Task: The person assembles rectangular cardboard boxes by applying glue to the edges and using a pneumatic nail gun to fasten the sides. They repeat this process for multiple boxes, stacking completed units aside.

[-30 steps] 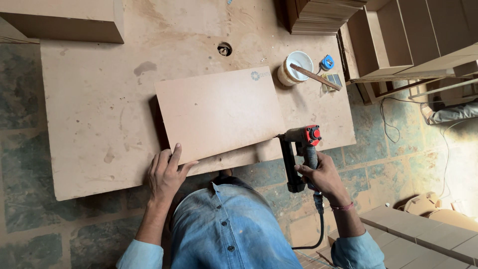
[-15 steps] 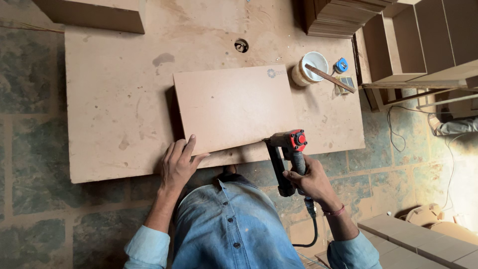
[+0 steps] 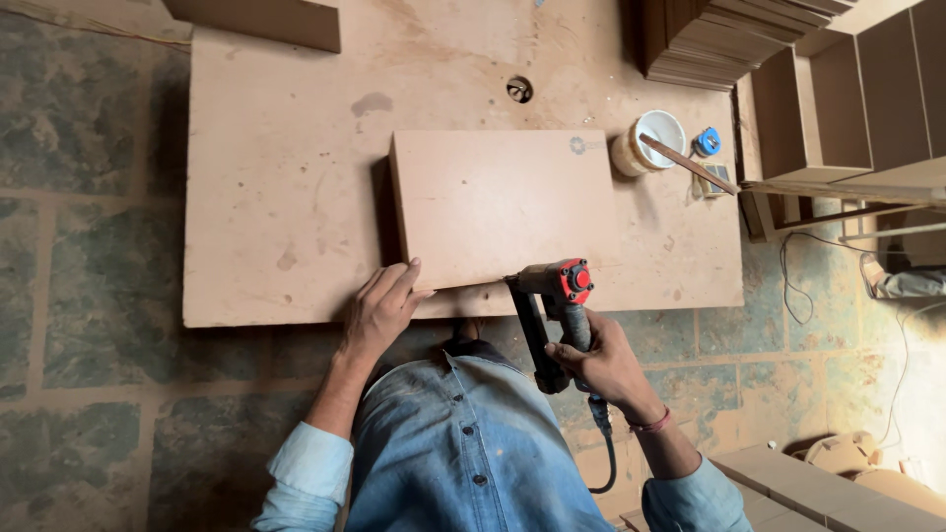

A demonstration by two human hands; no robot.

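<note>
Right hand (image 3: 601,365) gripping the nail gun (image 3: 552,305), nose at the near edge of the board (image 3: 503,202) lying on the counter (image 3: 286,197); left hand (image 3: 379,310) open, fingers pressing that edge just beside it — judged best: keep board pinned, gun square, fingers clear of nose.

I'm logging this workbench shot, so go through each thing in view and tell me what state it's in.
Small board: lying flat on the large board, near edge steadied.
Left hand: fingers pressed on the small board's near corner.
Right hand: closed around the nail gun's handle.
Nail gun: nose at the small board's near edge, hose attached.
White tub: open, stick resting across it.
Large board: flat on the floor.
</note>
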